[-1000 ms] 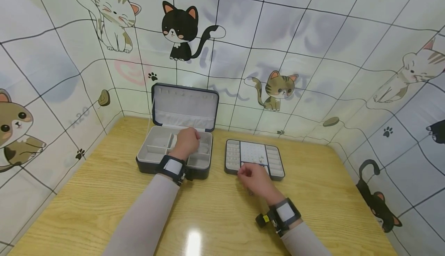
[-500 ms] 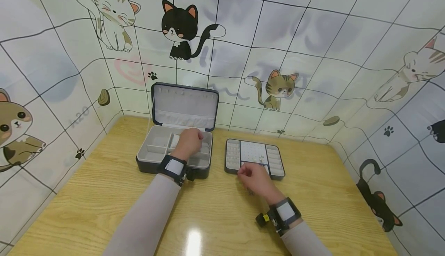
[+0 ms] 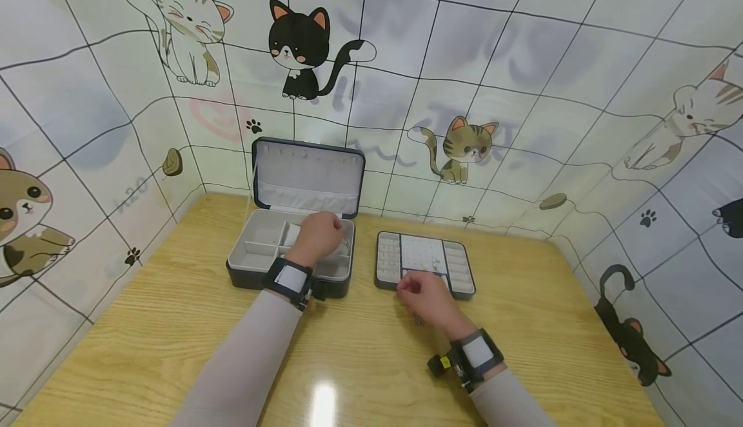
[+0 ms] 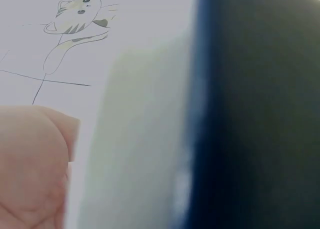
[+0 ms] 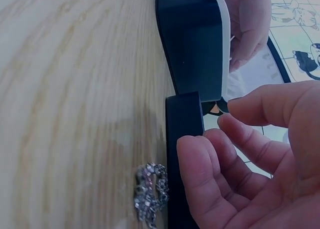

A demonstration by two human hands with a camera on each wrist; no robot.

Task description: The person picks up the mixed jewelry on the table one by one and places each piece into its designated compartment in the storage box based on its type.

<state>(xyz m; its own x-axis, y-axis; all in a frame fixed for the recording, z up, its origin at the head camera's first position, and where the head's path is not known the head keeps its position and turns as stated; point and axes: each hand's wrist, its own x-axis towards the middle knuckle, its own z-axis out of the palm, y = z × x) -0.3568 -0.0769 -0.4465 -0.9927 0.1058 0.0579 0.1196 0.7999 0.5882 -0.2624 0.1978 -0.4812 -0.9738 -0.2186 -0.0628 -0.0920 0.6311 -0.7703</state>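
My left hand (image 3: pixel 316 237) reaches into the right side of an open jewelry box (image 3: pixel 246 278), fingers bent downward. Its fingertips are mostly hidden, and I cannot tell whether they pinch anything. A pale, looped item (image 3: pixel 345 246) shows in the compartment beside it. My right hand (image 3: pixel 428 299) hovers at the front edge of a jewelry tray (image 3: pixel 386 283). In the right wrist view its fingers (image 5: pixel 197 164) curl loosely with nothing between them. A sparkling rhinestone piece (image 5: pixel 150 194) lies on the table below that hand, against the tray's dark side.
The box's lid (image 3: pixel 310 175) stands upright against the cat-print backdrop (image 3: pixel 389 46). Small earrings (image 3: pixel 436 264) sit on the tray's middle panel. Both things rest on a wooden table (image 3: pixel 360 362). The box's wall fills much of the left wrist view.
My left hand has shifted slightly to the right inside the box. The right hand, tray and box have stayed in place.
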